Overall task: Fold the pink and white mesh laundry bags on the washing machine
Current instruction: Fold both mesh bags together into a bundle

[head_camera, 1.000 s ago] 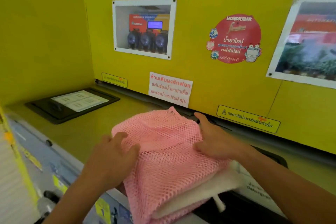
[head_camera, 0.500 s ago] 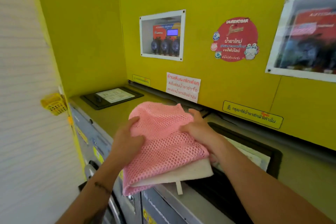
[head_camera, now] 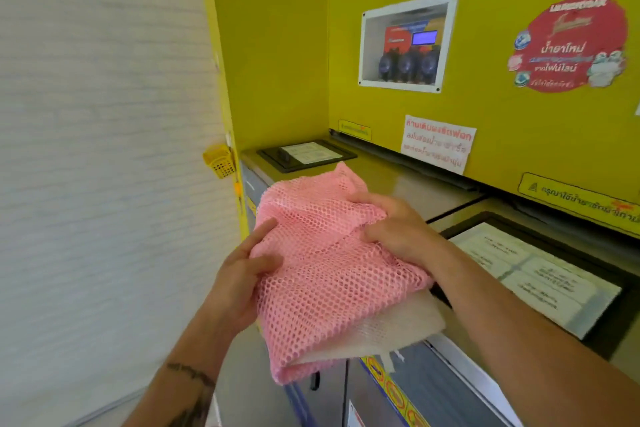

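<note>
Two bags, one bundle, held in the middle of the frame. Far left is a pale wall, then a small yellow basket (head_camera: 219, 161) clipped at the edge of the yellow panel. Next, the left hand (head_camera: 239, 282) grips the bundle's left edge, thumb on top of the mesh, forefinger stretched up along it. The pink bag (head_camera: 325, 274) is folded over and lies on top; the white bag (head_camera: 391, 329) peeks out beneath it at the lower right, a short white tab dangling from its edge. Moving right, the right hand (head_camera: 398, 229) is clenched on the pink mesh near the top, fingers bunching a ridge of it. The whole bundle looks lifted, hanging out past the front edge of the washer (head_camera: 391, 180) rather than lying flat on its top, though whether the far side touches I cannot tell. Further right, a dark lid with printed labels (head_camera: 540, 274), and above it the red round sticker (head_camera: 568, 45) on the yellow wall.

By my reading the folding is mostly done: both bags are doubled and stacked. What seems left is smoothing that bunched top and setting the pile down square.
</note>
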`<state>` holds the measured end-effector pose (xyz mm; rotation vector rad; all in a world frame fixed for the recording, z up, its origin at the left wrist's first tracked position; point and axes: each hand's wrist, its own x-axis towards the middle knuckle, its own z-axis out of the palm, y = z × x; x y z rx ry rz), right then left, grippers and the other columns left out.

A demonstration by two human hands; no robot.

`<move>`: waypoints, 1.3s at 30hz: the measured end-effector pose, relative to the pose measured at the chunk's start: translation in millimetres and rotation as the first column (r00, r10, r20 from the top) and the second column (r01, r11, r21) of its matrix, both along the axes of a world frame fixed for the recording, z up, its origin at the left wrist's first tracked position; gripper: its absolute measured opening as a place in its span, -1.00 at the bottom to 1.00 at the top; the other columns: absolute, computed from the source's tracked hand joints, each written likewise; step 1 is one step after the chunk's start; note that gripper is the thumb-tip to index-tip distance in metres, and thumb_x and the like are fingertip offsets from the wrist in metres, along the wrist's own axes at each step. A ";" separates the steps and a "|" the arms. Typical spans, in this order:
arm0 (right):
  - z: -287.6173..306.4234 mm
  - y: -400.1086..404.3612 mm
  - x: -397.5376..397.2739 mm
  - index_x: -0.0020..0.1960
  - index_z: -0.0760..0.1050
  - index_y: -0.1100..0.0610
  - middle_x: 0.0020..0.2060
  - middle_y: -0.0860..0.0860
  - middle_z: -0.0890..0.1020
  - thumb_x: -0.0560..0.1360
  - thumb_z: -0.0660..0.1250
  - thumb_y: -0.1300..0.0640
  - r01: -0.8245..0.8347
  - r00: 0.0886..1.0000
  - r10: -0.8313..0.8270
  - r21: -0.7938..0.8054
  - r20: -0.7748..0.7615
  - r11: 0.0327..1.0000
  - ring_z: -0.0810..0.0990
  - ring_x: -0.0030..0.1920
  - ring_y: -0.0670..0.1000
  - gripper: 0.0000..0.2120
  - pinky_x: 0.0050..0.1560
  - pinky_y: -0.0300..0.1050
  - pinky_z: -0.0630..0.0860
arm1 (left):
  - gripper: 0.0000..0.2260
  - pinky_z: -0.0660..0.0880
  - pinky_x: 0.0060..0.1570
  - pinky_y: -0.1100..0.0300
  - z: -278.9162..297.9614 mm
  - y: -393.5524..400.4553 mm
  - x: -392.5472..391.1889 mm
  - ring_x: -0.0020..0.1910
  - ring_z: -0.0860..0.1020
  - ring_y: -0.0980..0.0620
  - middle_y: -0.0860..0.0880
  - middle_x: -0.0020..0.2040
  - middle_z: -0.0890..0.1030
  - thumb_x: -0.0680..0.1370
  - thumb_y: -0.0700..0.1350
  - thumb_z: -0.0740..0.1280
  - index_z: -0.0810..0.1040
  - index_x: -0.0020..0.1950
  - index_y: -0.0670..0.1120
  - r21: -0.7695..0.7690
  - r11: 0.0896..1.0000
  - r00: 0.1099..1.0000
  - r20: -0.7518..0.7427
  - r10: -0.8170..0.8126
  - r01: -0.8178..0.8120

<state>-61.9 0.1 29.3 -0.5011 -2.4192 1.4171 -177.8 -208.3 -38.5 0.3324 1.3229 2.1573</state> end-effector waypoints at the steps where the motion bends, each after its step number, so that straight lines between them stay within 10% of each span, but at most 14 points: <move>1: -4.7 -13.5 -7.7 0.35 0.51 -0.18 0.32 -0.09 0.35 0.44 0.34 0.36 -0.010 1.000 0.010 -0.006 -0.017 1.000 0.43 0.03 -0.15 -0.39 -0.18 -0.34 0.32 | -0.49 0.59 -0.03 -0.08 -2.9 -15.1 -5.6 0.18 0.56 -0.30 -0.20 0.34 0.51 0.45 -0.48 0.26 0.64 0.21 0.02 0.008 1.000 1.000 0.004 0.020 -0.020; 11: -215.2 -179.9 -108.2 0.28 0.56 -0.02 0.18 -0.09 0.57 0.36 0.37 0.44 -0.063 0.989 0.058 -0.033 -0.136 0.997 0.55 0.10 -0.14 -0.41 -0.05 -0.61 0.32 | -0.64 0.54 0.18 -0.17 -157.1 -194.9 -77.9 0.14 0.62 -0.20 -0.07 0.11 0.69 0.56 -0.35 0.25 0.62 0.26 -0.03 -0.182 0.952 0.968 -0.104 0.229 -0.245; 17: -358.2 -284.3 -125.1 0.24 0.54 -0.11 0.23 -0.06 0.54 0.36 0.35 0.43 -0.044 0.989 0.066 -0.160 0.134 0.986 0.53 0.23 -0.05 -0.41 -0.02 -0.45 0.35 | -0.59 0.65 -0.12 0.01 -292.4 -293.1 -86.8 -0.07 0.63 -0.15 -0.11 0.14 0.63 0.55 -0.40 0.26 0.59 0.30 -0.04 -0.386 0.881 0.954 0.004 0.300 -0.275; 22: -421.1 -335.7 -134.6 0.26 0.52 -0.16 0.28 -0.11 0.46 0.38 0.26 0.40 -0.017 0.937 0.076 -0.175 0.340 0.984 0.53 -0.10 -0.24 -0.39 -0.24 -0.50 0.39 | -0.59 0.51 0.19 -0.26 -368.8 -343.6 -85.2 0.05 0.57 -0.17 0.02 0.06 0.67 0.56 -0.37 0.26 0.58 0.31 0.00 -0.509 0.830 0.948 0.077 0.309 -0.229; 25: -462.3 -358.5 -140.6 0.29 0.53 -0.07 0.25 -0.05 0.51 0.36 0.25 0.44 -0.009 0.910 0.073 -0.156 0.408 0.988 0.52 -0.19 -0.28 -0.38 -0.30 -0.53 0.40 | -0.61 0.62 0.05 0.01 -400.9 -361.2 -87.4 0.06 0.60 -0.08 -0.01 0.26 0.48 0.58 -0.31 0.25 0.56 0.33 0.04 -0.575 0.794 0.949 0.092 0.301 -0.197; 30: -548.8 -373.0 -154.5 0.29 0.53 0.07 -0.01 0.04 0.59 0.33 0.25 0.46 -0.003 0.871 0.073 -0.143 0.486 0.990 0.44 -0.42 -0.24 -0.40 -0.43 -0.47 0.36 | -0.64 0.58 -0.13 0.11 -468.4 -369.9 -93.6 -0.24 0.47 0.11 0.14 0.00 0.45 0.60 -0.28 0.22 0.53 0.36 -0.04 -0.705 0.698 0.967 0.068 0.245 -0.128; 39: -743.2 -375.0 -156.6 0.37 0.44 -0.03 0.28 0.00 0.52 0.40 0.16 0.42 -0.005 0.724 0.168 -0.239 0.669 0.971 0.64 0.04 0.08 -0.37 -0.29 -0.25 0.46 | -0.64 0.52 -0.44 0.24 -659.5 -368.8 -86.0 -0.39 0.53 0.09 0.05 0.03 0.56 0.56 -0.27 0.21 0.53 0.29 0.02 -0.861 0.508 0.956 0.174 0.236 0.031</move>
